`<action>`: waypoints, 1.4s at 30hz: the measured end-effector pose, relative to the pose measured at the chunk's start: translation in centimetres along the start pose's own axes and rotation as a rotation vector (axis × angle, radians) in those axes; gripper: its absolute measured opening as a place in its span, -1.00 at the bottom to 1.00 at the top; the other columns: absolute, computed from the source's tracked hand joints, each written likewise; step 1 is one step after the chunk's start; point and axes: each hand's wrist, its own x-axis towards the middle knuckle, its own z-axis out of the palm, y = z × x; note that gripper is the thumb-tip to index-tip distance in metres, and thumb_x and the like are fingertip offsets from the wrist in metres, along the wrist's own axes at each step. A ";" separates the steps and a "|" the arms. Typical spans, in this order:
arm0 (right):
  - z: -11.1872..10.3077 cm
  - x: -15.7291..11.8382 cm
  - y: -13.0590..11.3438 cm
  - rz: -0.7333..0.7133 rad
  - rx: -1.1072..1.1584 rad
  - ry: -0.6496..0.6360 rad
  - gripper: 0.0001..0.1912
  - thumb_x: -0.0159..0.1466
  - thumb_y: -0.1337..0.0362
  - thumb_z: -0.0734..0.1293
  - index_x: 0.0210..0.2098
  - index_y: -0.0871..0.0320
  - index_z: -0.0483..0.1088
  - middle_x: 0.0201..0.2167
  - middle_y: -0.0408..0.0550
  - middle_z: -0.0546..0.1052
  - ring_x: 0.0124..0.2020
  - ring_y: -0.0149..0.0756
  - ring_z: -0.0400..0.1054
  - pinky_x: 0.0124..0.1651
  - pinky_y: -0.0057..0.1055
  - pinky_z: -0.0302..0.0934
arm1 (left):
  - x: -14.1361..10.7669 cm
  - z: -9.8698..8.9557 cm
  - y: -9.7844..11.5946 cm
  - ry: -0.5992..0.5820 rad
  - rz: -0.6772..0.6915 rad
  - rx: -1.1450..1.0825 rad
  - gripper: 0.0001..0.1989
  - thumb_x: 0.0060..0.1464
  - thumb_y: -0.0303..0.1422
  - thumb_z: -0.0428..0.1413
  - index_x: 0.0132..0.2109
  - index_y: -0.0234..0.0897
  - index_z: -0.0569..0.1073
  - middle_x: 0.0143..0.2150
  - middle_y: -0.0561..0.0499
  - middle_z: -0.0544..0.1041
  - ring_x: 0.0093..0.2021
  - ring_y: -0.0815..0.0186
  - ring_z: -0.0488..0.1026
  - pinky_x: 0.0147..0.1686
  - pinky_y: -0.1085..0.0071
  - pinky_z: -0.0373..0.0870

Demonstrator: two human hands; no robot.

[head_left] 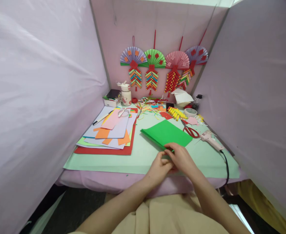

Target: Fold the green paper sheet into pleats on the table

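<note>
A folded green sheet of paper point(167, 132) lies turned at an angle on the table, its left edge showing layers slightly apart. My right hand point(181, 158) pinches it at the corner nearest me. Close against that corner, my left hand point(159, 167) is closed too, fingers curled at the paper's edge; its fingertips are partly hidden by the right hand. Red-handled scissors point(191, 131) lie just past the paper's right corner. Beside them rests a white hot glue gun point(211, 140) with a black cord.
At left, stacked coloured paper point(127, 150) holds a pen point(102, 118). Paper scraps point(152, 109), yellow paper rolls point(177, 113) and a tape roll point(190, 112) lie behind. A bottle point(126, 94) stands at back left. Paper fans point(155, 58) hang on the back wall; cloth walls point(252, 81) flank the table.
</note>
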 end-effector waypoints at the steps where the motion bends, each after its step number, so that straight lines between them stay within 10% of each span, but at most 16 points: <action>1: -0.1 -0.4 0.5 -0.017 -0.026 0.024 -0.76 0.28 0.35 0.16 -0.21 0.13 0.45 -0.22 0.01 0.56 -0.20 -0.22 0.43 -0.11 -0.30 0.26 | -0.5 -0.4 0.4 -0.039 0.009 0.122 -0.67 0.08 -0.42 0.04 0.01 -0.27 0.22 -0.35 -0.01 0.50 -0.36 0.29 0.51 -0.27 0.30 0.46; 7: 0.1 -3.2 3.4 -0.275 -0.062 0.193 -0.76 0.35 0.31 0.13 -0.18 0.13 0.43 -0.25 0.03 0.52 -0.18 -0.22 0.37 -0.11 -0.23 0.27 | -0.8 -5.3 3.8 0.170 0.691 1.314 -0.76 0.19 -0.47 -0.03 -0.03 -0.27 0.41 0.04 -0.18 0.44 0.10 0.07 0.32 0.06 0.07 0.25; 11: 0.8 -4.0 4.8 -0.368 -0.036 0.262 -0.78 0.34 0.35 0.15 -0.15 0.12 0.41 -0.21 0.03 0.50 -0.16 -0.22 0.35 -0.09 -0.20 0.27 | 0.9 -7.8 4.0 -0.027 0.832 1.677 -0.78 0.24 -0.47 -0.06 -0.04 -0.32 0.42 -0.06 -0.18 0.48 -0.01 0.14 0.38 -0.06 0.18 0.33; 25: 3.0 -2.1 1.3 -0.253 -0.267 0.125 -0.76 0.34 0.35 0.16 -0.25 0.12 0.47 -0.30 0.00 0.48 -0.24 -0.23 0.27 -0.16 -0.30 0.15 | 1.5 -7.8 2.8 -0.127 0.684 1.815 -0.82 0.23 -0.48 -0.07 -0.15 -0.36 0.43 -0.26 -0.13 0.44 -0.20 0.18 0.36 -0.23 0.28 0.34; 42: 0.9 -0.7 2.0 -0.079 -0.172 -0.067 -0.85 0.31 0.26 0.25 -0.35 0.11 0.43 -0.34 -0.09 0.49 -0.24 -0.28 0.33 -0.17 -0.36 0.05 | 2.0 -8.9 4.6 0.011 0.373 1.631 -0.82 0.21 -0.37 -0.01 -0.26 -0.28 0.48 -0.29 -0.05 0.43 -0.19 0.21 0.38 -0.24 0.35 0.29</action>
